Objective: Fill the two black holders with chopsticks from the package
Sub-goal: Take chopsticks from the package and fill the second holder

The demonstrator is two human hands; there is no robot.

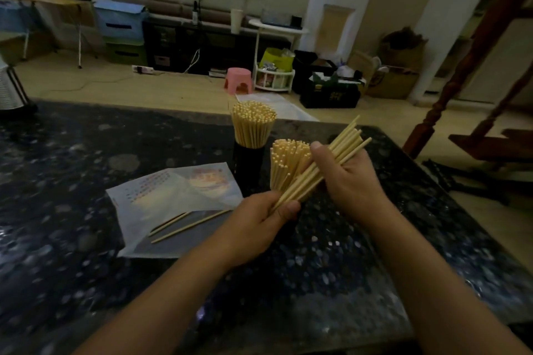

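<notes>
Pale wood, a loose bundle of chopsticks (331, 163), held at centre frame over the dark speckled worktop (72, 153), long axis slanting from lower left to upper right, upper ends fanned toward the upper right. Gripped at the lower end by the left hand (259, 222), fingers curled round the bundle and thumb pressed across it. Clasped higher up by the right hand (346, 179), fingers wrapped behind the sticks, thumb tip laid over their front. Just left of that thumb, a second black holder, largely hidden behind the hands, packed with upright chopsticks (288, 164), cut ends facing up toward the camera, the held bundle crossing in front of them. Farther back, above centre, a black holder (248, 164) standing upright, crammed with a dense sheaf of chopsticks (252, 127) flaring slightly outward at the top. Left of centre, a flattened clear package (173, 196) with printed markings, lying on the worktop near the left hand. Across its near edge, two loose chopsticks (190, 225), flat, roughly parallel, pointing up and to the right. In the background, upper centre, a pink stool (238, 81) on the floor.
</notes>
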